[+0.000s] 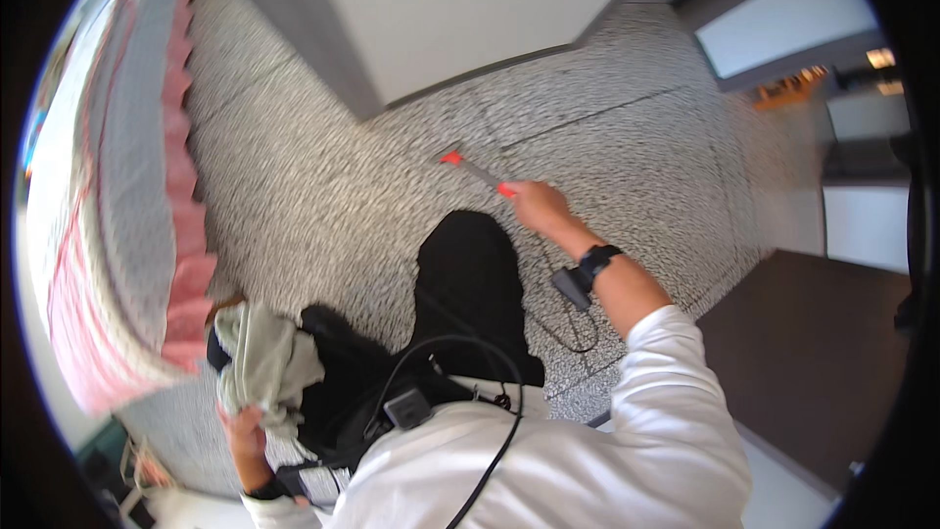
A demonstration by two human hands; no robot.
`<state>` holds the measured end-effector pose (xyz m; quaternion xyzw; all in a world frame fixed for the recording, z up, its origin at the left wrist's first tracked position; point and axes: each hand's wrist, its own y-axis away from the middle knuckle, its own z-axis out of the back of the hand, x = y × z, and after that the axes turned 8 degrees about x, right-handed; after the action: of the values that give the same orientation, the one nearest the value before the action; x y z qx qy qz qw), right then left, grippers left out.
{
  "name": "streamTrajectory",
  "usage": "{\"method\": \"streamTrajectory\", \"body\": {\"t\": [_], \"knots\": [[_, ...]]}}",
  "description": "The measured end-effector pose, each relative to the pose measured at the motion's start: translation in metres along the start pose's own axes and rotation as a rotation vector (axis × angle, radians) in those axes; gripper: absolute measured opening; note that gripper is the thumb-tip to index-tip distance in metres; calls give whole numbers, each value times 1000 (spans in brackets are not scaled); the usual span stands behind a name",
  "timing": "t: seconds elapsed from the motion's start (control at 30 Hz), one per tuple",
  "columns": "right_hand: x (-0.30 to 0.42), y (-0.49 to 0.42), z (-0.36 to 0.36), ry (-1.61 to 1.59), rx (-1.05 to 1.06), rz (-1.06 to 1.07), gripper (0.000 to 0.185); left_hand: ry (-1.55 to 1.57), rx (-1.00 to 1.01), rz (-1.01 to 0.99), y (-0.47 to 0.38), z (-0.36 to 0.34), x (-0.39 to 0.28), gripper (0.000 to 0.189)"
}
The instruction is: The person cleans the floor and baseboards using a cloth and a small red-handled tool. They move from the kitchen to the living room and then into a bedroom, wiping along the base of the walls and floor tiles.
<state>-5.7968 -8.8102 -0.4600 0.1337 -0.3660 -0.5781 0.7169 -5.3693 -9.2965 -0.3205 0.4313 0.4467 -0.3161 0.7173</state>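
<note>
My right hand [541,207] grips the red handle end of a slim hand tool [479,173], perhaps a scraper, with a grey shaft and a flared red head. The tool points up and left, above a speckled terrazzo floor [308,184]; whether its head touches the floor I cannot tell. Low on the left, my left hand [246,430] holds a crumpled pale grey-green cloth [264,364] beside my dark-trousered leg. The cloth's folds cover part of the fingers.
A bed with a pink ruffled cover [183,228] lines the left side. A white cabinet-like block [470,7] with a grey edge stands ahead. A dark brown panel [800,338] lies at right. A black cable [507,448] loops across my torso.
</note>
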Motion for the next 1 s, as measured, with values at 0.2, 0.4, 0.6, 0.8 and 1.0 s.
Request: {"method": "streamTrajectory", "body": {"t": [0.2, 0.4, 0.6, 0.8, 1.0], "knots": [[-79, -44, 35, -213, -218, -195, 38, 280, -5, 69, -3, -13, -21, 74], [-121, -117, 72, -165, -373, -231, 39, 265, -44, 106, 1, -15, -35, 75], [-134, -142, 72, -349, -408, -353, 39, 257, -75, 134, 12, -14, -33, 74], [-112, -169, 53, -458, -501, -239, 32, 243, -96, 165, 18, -17, -39, 74], [-5, -163, 2, -1012, -437, -199, 23, 247, -96, 175, 21, -21, -37, 74]]}}
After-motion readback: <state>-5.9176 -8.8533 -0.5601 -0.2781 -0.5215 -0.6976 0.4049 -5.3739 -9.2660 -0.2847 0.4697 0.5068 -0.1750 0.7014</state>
